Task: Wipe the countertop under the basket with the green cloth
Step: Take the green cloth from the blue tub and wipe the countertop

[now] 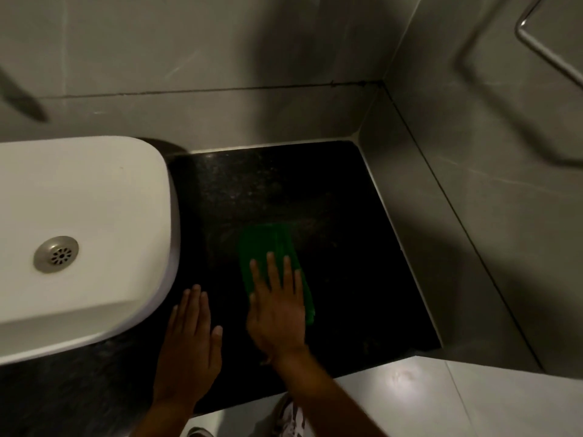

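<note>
A folded green cloth (265, 247) lies flat on the black speckled countertop (347, 247), to the right of the basin. My right hand (277, 307) rests palm down on the cloth's near half, fingers spread and straight, pressing it to the counter. My left hand (191, 345) lies flat on the bare counter beside the basin's front corner, fingers together, holding nothing. No basket is in view.
A white basin (94, 216) with a metal drain (56, 254) fills the left. Grey tiled walls close the back and right sides of the counter. A metal rail (549, 55) hangs on the right wall. Light floor tiles and a shoe (290, 417) lie below the counter's front edge.
</note>
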